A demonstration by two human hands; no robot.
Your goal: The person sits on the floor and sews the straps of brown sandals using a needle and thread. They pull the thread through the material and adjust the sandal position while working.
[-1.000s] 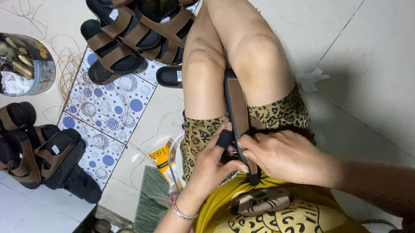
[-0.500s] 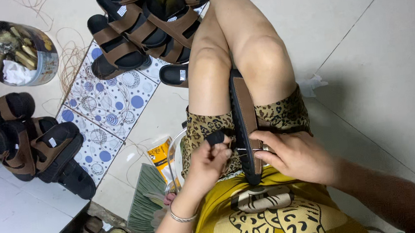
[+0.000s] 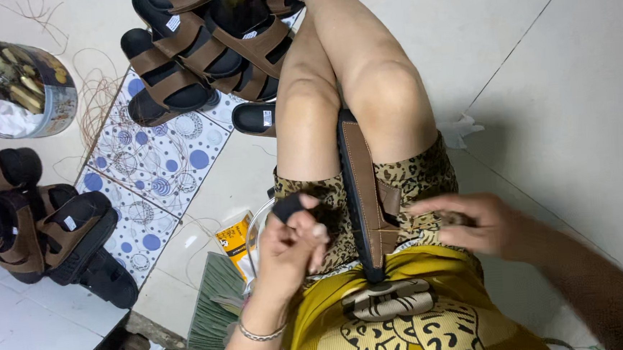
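A person sits above a pale tiled floor [image 3: 550, 74], seen from their own head looking down at bare legs, leopard-print shorts and a yellow top. Up the floor past the knees lies a pile of finished brown-strapped sandals [image 3: 203, 45] with black soles, part of it resting on a patch of blue-circled patterned tiles [image 3: 159, 163]; a second heap of the same sandals [image 3: 33, 221] sits at the far left edge. A round tin [image 3: 18, 88] holding small tools and scraps stands at the upper left, with loose thread strewn beside it. Wedged lengthwise between the thighs is the sandal being worked on [image 3: 362, 193], standing on its edge, a long black sole with a brown stitched upper and a short strap flap on its right side. It looks light and somewhat flexible, a foam or rubber sole that would bend if gripped at one end, so the firm middle of the sole edge seems the surest place to hold it; the strap is soft and would fold. The left hand [image 3: 290, 245] is raised just left of the sandal, its fingers [image 3: 307, 222] pinched closed on a small black piece [image 3: 287, 207], soft-looking and easy to drop. The right hand [image 3: 476, 222] rests on the right thigh just beside the sandal, its fingers loosely extended and holding nothing clearly visible.
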